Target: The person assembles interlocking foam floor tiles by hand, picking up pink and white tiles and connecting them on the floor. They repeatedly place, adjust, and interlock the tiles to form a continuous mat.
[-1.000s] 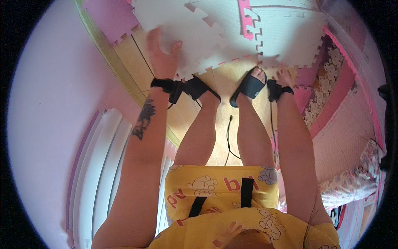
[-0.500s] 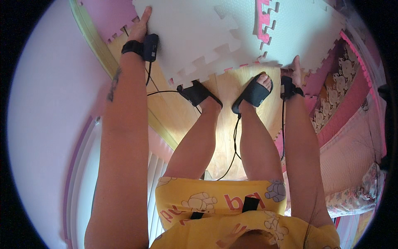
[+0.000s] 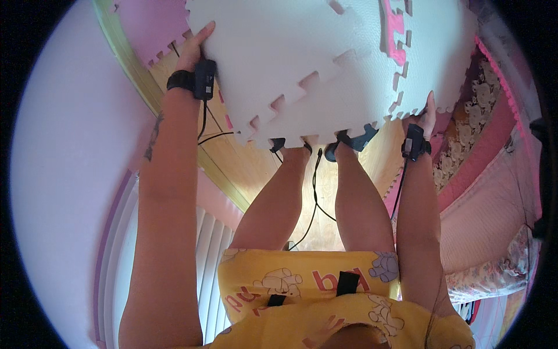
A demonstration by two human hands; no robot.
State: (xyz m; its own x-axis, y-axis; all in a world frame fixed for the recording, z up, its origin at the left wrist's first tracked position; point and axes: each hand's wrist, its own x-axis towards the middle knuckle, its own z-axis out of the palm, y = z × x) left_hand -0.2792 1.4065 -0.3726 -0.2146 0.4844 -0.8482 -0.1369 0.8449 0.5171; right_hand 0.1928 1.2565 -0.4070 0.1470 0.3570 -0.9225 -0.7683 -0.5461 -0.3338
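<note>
Several white and pink foam puzzle mats (image 3: 273, 52), with notched edges, are held up in front of me as one broad stack. My left hand (image 3: 193, 51) grips the left edge, its thumb over the white top face and its fingers hidden beneath. At the lower right corner my right hand (image 3: 429, 117) holds the near edge, thumb up along the rim, other fingers mostly out of sight. A pink strip (image 3: 396, 35) shows between the white pieces. Black wrist devices (image 3: 203, 79) with cables are strapped to both wrists.
Below the mats, my slippered feet (image 3: 363, 139) stand on a wooden floor (image 3: 273, 186) crossed by a black cable (image 3: 315, 192). A pale wall (image 3: 64, 145) rises on the left. Pink bedding with lace trim (image 3: 474, 122) lies on the right, and a pink mat (image 3: 148, 29) at the far left.
The mat stack has come nearer to me and now covers most of my feet. My right hand has shifted slightly right and nearer; my left has come a little nearer.
</note>
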